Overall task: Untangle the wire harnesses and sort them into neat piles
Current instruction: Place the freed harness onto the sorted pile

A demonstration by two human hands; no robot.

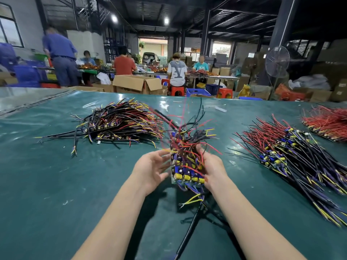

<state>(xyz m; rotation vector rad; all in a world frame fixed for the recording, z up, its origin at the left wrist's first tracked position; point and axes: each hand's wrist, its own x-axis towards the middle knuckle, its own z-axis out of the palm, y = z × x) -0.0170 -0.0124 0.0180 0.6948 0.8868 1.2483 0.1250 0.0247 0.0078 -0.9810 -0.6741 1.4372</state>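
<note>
Bundle: I saw the tangled bundle (pixel 187 162) between both hands over the table (pixel 56 184), its wires fanning up and away.
Right hand: the right hand (pixel 212 166) gripped the bundle's right side, thumb by the yellow parts at its near end.
Left hand: the left hand (pixel 152 169) lay at the bundle's left, fingers spread and straight, blurred; I could not tell whether they touched it.
Left pile: the left pile (pixel 120 122) lay well left of the bundle and beyond it.
Right pile: the right pile (pixel 293 156) lay well right of the bundle.
Red pile: the red pile (pixel 328 122) lay farther right of the bundle still.
</note>
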